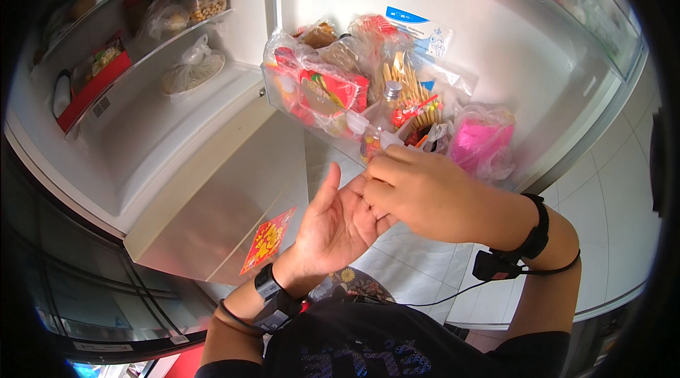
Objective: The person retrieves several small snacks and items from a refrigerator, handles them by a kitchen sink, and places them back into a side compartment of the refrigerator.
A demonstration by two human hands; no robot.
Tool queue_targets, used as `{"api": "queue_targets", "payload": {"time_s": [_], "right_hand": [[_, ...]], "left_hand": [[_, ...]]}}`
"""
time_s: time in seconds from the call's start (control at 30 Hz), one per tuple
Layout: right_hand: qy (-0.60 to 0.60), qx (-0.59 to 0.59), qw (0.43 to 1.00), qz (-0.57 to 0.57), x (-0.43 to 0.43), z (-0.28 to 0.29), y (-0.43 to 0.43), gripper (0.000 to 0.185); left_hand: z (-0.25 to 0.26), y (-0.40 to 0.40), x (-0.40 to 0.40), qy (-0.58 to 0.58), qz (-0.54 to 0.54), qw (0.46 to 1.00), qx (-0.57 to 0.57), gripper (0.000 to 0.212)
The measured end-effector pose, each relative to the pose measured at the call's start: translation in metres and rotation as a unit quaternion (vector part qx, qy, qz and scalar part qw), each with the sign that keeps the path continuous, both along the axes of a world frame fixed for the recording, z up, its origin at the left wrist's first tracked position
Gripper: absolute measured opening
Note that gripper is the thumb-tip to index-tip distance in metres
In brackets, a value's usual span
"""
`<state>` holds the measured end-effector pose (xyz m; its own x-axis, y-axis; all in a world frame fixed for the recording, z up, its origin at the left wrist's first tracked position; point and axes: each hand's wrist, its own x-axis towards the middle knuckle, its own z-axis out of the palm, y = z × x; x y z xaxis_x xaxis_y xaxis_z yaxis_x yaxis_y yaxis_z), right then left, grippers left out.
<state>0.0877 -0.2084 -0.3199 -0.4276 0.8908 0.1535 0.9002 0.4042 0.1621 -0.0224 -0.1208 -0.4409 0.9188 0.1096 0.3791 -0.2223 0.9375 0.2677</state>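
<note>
My left hand [340,224] is turned palm up, thumb raised away from the fingers, and nothing lies on the visible palm. Over its fingertips my right hand [419,192] bends with curled fingers; whether anything is pinched there is hidden. Both are just in front of the clear door bin [324,131] of an open refrigerator. Past my right hand are white plastic dividers [392,139], a small bottle with a silver cap [392,92] and a bundle of thin wooden sticks [405,80]. Red food packets in plastic bags [329,88] fill the bin's left part.
A bright pink package [481,136] in a plastic bag stands at the bin's right end. Refrigerator shelves [138,62] at left hold bags and containers, including a tied bag on a plate [194,70]. A lower door [223,208] bears a red decoration [268,240]. An upper door shelf [584,11] overhangs at right.
</note>
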Motion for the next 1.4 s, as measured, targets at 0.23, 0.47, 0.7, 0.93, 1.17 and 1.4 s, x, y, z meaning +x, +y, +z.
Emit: {"api": "queue_targets", "payload": {"time_s": [0.23,0.47,0.7,0.93,1.17,1.4], "right_hand": [[-0.042,0.103,0.990,-0.089,0.022,0.044,-0.003,0.017],[0.026,0.406,0.912,-0.047,0.049,0.079,-0.080,0.023],[0.289,0.634,0.699,-0.160,0.180,0.033,-0.176,0.040],[0.663,0.440,0.543,-0.269,0.268,-0.096,-0.178,0.054],[0.599,0.450,0.607,-0.265,0.197,-0.118,-0.173,0.063],[0.584,0.394,0.706,-0.073,0.037,-0.139,-0.174,0.074]], "left_hand": [[-0.001,0.002,0.008,0.018,0.025,0.999,0.010,0.058],[-0.044,0.024,0.002,0.109,0.088,0.990,0.012,0.042],[-0.124,0.031,-0.031,0.248,0.231,0.941,-0.009,0.021],[-0.179,-0.015,-0.125,0.319,0.471,0.814,-0.120,0.010],[-0.163,-0.078,-0.159,0.303,0.555,0.765,-0.127,0.009],[-0.173,-0.145,-0.231,0.257,0.594,0.751,-0.133,0.012]]}}
